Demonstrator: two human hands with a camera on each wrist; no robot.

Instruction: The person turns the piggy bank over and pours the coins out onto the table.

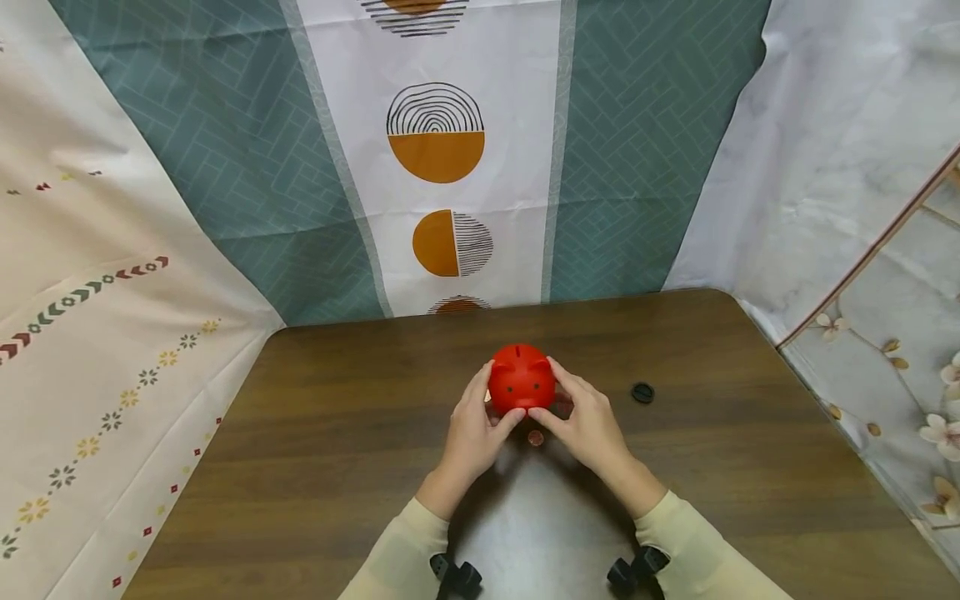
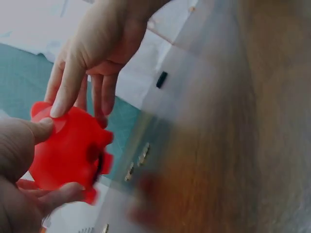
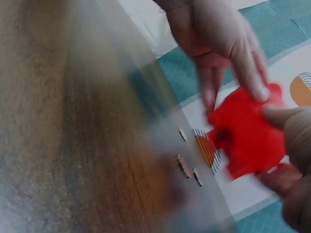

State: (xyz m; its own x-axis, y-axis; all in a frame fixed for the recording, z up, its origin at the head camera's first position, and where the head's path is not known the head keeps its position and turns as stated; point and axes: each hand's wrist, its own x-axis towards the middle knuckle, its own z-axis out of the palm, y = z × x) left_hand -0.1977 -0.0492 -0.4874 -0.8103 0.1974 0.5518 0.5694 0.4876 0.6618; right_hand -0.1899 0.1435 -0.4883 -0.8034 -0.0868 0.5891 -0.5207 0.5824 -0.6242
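Observation:
A red piggy bank is held up off the table between both hands, its face toward me and the coin slot on top. The left hand grips its left side, and the right hand grips the right side; the thumbs meet at the lower front. In the left wrist view a dark hole shows in the underside of the piggy bank. Below it on the table lie a copper coin and other coins, partly hidden in the head view.
A round black plug lies on the wooden table to the right of the hands. Patterned cloth hangs behind the table's far edge, with more cloth on both sides. A dark camera is strapped to each wrist.

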